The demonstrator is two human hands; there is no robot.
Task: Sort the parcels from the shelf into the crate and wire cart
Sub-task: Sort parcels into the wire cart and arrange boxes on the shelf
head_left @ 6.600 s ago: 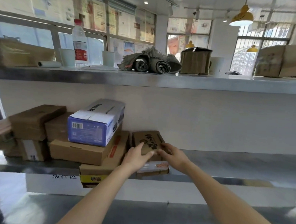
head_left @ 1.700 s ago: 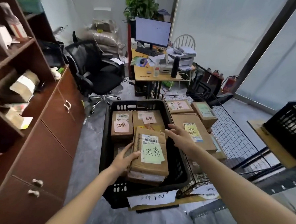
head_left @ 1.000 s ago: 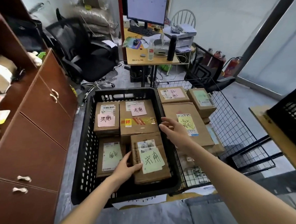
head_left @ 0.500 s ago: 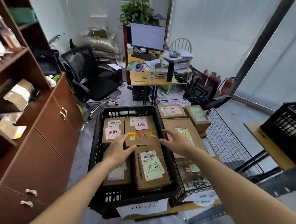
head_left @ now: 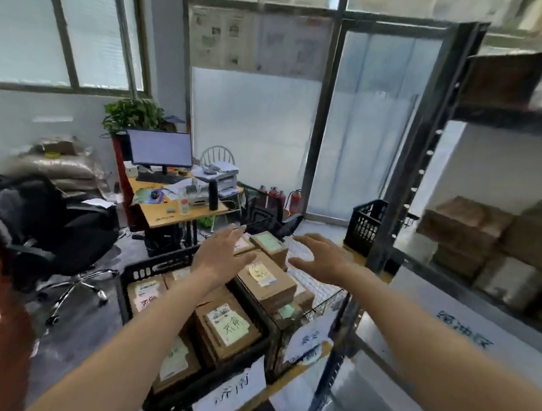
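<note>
Big room with tall frosted windows (head_left: 255, 126) behind. Metal shelf (head_left: 423, 150) on the right, brown parcels (head_left: 469, 228) on it. Black crate (head_left: 153, 268) down low, full of parcels with paper notes (head_left: 230, 325). Wire cart (head_left: 321, 289) right beside the crate, parcels stacked inside. Left hand (head_left: 218, 259) up over the crate, fingers spread, holding nothing. Right hand (head_left: 318, 258) up over the cart, fingers spread, holding nothing.

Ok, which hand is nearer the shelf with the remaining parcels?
Right. The right hand hovers open above the wire cart, beside the shelf; the left hand is farther off, over the crate.
</note>
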